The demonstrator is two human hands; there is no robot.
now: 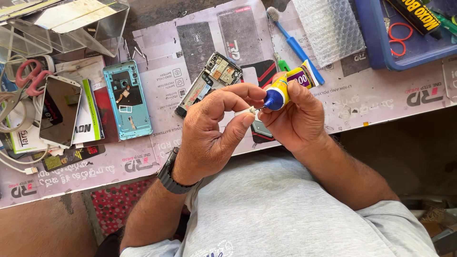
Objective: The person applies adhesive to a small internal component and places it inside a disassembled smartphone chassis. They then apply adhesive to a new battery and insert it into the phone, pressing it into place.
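Observation:
My right hand grips a small yellow glue tube with a blue nozzle, its tip pointing left. My left hand, with a dark watch on the wrist, pinches a tiny white part right at the nozzle tip. Both hands hover above the near edge of the work mat. Just behind my left hand an opened phone lies with its circuit board showing.
A light blue phone back frame lies left of the opened phone, with a white phone and pink-handled scissors further left. A blue brush, bubble wrap and a blue tray sit at the back right.

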